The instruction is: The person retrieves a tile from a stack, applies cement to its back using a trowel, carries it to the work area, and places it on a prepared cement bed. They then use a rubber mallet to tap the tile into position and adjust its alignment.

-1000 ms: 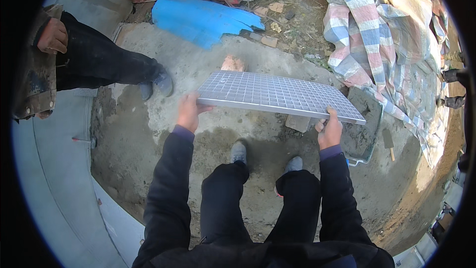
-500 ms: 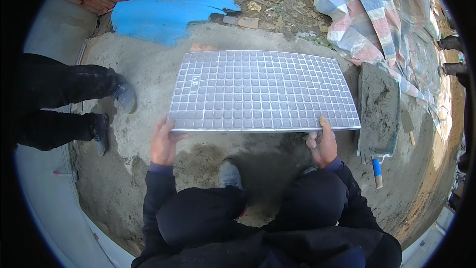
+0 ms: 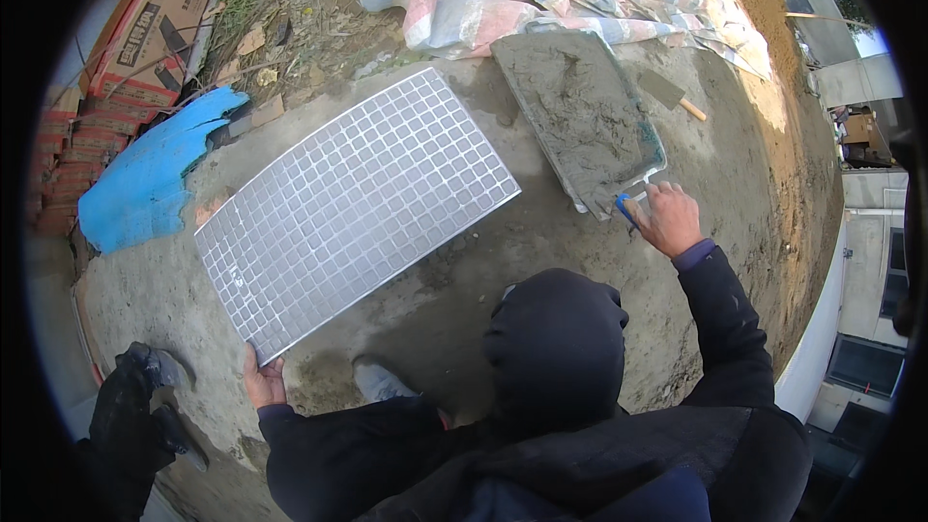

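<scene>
A large grey rectangular tile (image 3: 358, 208) with a raised white grid on its upper face lies slanted in front of me. My left hand (image 3: 264, 384) grips its near left corner, thumb on top and the other fingers partly hidden under the edge. My right hand (image 3: 670, 220) is closed round the blue handle of a trowel (image 3: 628, 210) at the near end of a mortar tray (image 3: 652, 147). The trowel's blade is hard to make out against the wet grey mortar (image 3: 570, 97) filling the tray.
Beyond the tray lies a second trowel with a wooden handle (image 3: 692, 109). A striped tarp (image 3: 474, 14) is crumpled at the back. Left of the tile are a broken blue sheet (image 3: 145, 174) and stacked cartons (image 3: 145, 48). Another person's legs (image 3: 126, 416) stand at lower left.
My right hand has let go of the tile and taken hold of the blue-handled trowel. The view has swung right, and the left hand remains on the tile's corner.
</scene>
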A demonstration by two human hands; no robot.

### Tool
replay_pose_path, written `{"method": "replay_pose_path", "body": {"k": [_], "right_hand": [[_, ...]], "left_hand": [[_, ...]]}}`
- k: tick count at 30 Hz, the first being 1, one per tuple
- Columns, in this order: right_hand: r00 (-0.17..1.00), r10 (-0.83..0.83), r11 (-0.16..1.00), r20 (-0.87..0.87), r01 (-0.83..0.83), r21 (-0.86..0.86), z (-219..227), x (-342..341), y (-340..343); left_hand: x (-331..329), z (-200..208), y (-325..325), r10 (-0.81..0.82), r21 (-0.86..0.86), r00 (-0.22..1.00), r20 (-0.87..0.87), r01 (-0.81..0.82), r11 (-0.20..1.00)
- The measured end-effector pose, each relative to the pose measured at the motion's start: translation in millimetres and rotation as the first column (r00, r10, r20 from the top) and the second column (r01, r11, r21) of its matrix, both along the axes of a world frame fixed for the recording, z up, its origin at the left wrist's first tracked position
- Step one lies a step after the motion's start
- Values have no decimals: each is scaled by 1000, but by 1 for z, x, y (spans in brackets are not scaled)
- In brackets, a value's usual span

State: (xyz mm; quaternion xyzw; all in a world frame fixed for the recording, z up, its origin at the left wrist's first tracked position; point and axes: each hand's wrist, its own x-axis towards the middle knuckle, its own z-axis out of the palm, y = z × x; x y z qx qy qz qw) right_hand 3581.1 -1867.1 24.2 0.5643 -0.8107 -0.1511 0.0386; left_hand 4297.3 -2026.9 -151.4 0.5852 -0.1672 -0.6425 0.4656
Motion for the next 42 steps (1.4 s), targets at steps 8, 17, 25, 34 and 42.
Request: {"method": "replay_pose_path", "body": {"k": [8, 17, 25, 34, 42], "right_hand": [[57, -684, 671, 727, 441, 596, -29, -61, 7], [980, -43, 979, 194, 2, 205, 29, -118, 9], [986, 67, 990, -154, -47, 131, -35, -194, -80], [932, -1, 1000, 363, -4, 13, -88, -147, -70], [-177, -290, 674, 940, 659, 332, -137, -96, -106]], "left_hand": [[27, 25, -23, -37, -9, 734, 679, 59, 998], [-135, 160, -86, -164, -258, 589, 791, 565, 784], [-285, 173, -67, -696, -100, 334, 636, 930, 354], [-283, 164, -71, -744, -81, 473, 472, 864, 497], [-308, 152, -72, -826, -17, 374, 422, 914, 406]]}}
